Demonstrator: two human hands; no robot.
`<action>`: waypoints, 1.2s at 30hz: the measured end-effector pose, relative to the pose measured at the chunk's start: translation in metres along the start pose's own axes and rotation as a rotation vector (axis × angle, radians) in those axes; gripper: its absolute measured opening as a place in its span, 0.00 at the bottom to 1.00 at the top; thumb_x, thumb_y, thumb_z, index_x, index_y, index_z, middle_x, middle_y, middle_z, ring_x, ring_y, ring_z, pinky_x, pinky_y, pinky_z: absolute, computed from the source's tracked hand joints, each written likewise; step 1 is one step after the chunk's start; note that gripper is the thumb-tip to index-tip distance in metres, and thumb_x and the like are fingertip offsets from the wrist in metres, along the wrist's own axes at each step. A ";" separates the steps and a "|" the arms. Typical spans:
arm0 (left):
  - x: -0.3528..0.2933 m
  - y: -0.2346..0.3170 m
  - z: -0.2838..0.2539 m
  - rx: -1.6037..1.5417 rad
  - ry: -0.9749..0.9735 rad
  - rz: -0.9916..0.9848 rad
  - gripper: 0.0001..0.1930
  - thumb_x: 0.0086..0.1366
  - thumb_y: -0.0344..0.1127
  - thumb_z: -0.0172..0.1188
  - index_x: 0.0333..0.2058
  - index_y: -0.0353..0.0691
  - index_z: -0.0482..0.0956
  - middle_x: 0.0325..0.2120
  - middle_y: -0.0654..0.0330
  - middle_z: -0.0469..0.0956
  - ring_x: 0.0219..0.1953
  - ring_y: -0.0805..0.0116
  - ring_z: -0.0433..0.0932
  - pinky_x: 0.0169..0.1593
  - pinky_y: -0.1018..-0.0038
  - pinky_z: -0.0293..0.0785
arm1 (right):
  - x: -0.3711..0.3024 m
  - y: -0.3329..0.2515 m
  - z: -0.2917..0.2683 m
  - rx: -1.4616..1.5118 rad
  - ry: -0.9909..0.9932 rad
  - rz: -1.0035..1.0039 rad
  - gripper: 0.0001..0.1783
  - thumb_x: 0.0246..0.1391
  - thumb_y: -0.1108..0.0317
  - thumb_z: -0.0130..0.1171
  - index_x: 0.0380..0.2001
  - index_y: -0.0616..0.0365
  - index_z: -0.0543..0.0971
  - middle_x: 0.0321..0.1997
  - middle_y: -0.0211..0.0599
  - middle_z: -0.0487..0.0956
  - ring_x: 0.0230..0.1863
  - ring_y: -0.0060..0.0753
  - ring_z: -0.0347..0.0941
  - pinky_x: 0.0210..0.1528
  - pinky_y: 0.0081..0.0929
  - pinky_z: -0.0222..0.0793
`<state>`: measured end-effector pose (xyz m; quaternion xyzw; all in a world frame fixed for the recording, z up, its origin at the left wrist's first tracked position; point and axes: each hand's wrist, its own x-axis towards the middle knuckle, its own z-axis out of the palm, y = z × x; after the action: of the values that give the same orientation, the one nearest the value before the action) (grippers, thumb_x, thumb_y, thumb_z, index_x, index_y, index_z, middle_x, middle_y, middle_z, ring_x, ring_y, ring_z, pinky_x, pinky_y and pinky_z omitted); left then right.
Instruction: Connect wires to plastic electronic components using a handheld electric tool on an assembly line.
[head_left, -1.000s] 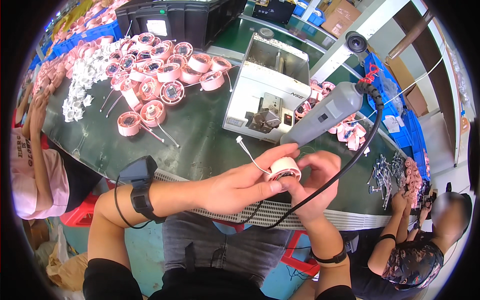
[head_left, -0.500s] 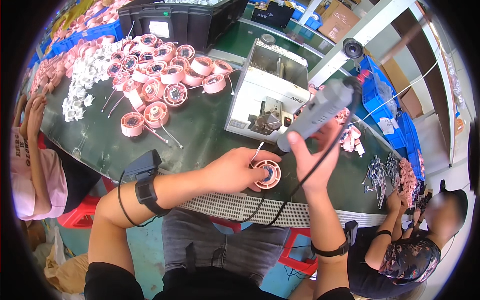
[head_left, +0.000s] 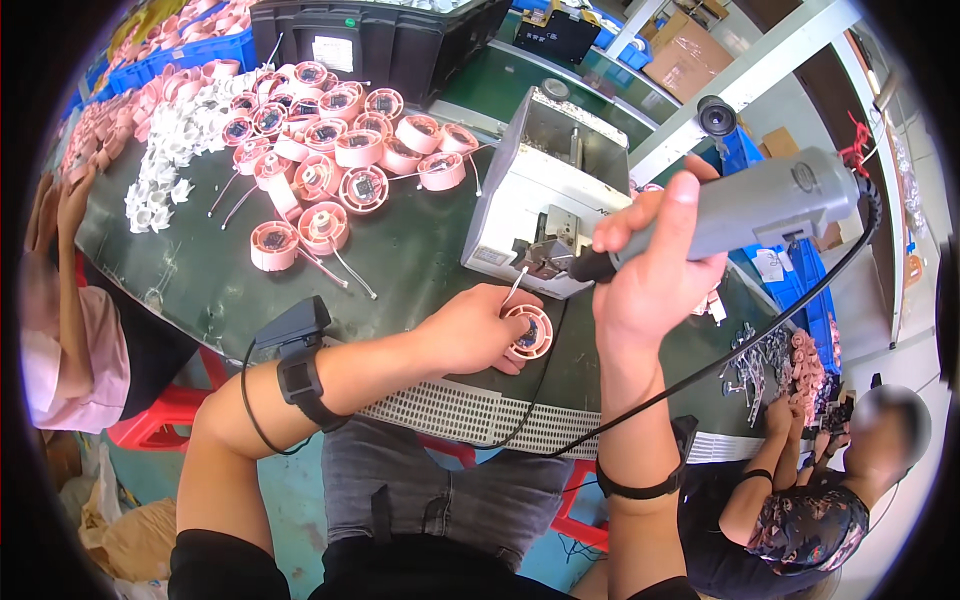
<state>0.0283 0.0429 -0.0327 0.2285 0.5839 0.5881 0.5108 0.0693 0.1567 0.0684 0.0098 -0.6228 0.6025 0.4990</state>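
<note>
My left hand is closed round a pink round plastic housing with a small dark circuit board inside and a white wire sticking up. It holds the housing low over the green table, open side up. In my right hand is a grey electric screwdriver, tilted, with its cable trailing from the back end. Its dark nose meets the metal outlet at the front of a white screw feeder. Whether the bit touches a screw is too small to tell.
Many similar pink housings with wires lie piled beyond my left hand, beside white plastic parts. A black crate stands behind. Wire bundles lie at right. Co-workers sit left and right. The screwdriver cable crosses my right forearm.
The screwdriver has swung over to the right and lies flatter, its nose now at the feeder's outlet. My right fingers have closed round it. My left hand, with the housing, has shifted slightly left.
</note>
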 end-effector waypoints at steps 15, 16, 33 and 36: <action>-0.001 0.004 -0.005 -0.015 0.061 -0.011 0.18 0.71 0.32 0.47 0.55 0.29 0.67 0.39 0.55 0.76 0.32 0.68 0.80 0.38 0.72 0.83 | 0.006 0.015 0.016 -0.075 0.035 -0.069 0.13 0.63 0.65 0.52 0.41 0.66 0.68 0.15 0.31 0.66 0.13 0.22 0.61 0.16 0.25 0.63; 0.000 0.004 -0.005 -0.011 0.060 -0.008 0.18 0.71 0.32 0.47 0.55 0.29 0.67 0.39 0.55 0.76 0.32 0.68 0.80 0.38 0.72 0.83 | 0.006 0.017 0.017 -0.075 0.041 -0.074 0.12 0.63 0.65 0.51 0.40 0.65 0.68 0.15 0.31 0.66 0.13 0.22 0.61 0.16 0.25 0.63; -0.002 0.006 -0.003 0.006 0.072 -0.002 0.17 0.71 0.32 0.46 0.55 0.30 0.68 0.39 0.55 0.76 0.32 0.69 0.80 0.38 0.72 0.83 | 0.005 0.010 0.011 0.123 0.042 -0.044 0.14 0.60 0.69 0.56 0.42 0.67 0.66 0.15 0.31 0.69 0.13 0.20 0.64 0.17 0.19 0.62; -0.003 0.008 -0.003 0.003 0.074 -0.012 0.17 0.71 0.32 0.46 0.55 0.30 0.68 0.39 0.55 0.76 0.32 0.69 0.80 0.39 0.72 0.83 | 0.006 0.015 0.012 0.046 0.039 -0.061 0.12 0.62 0.67 0.54 0.40 0.65 0.67 0.16 0.31 0.67 0.13 0.21 0.63 0.17 0.23 0.62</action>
<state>0.0237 0.0403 -0.0252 0.2040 0.6046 0.5922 0.4921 0.0497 0.1553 0.0632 0.0286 -0.5985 0.6013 0.5287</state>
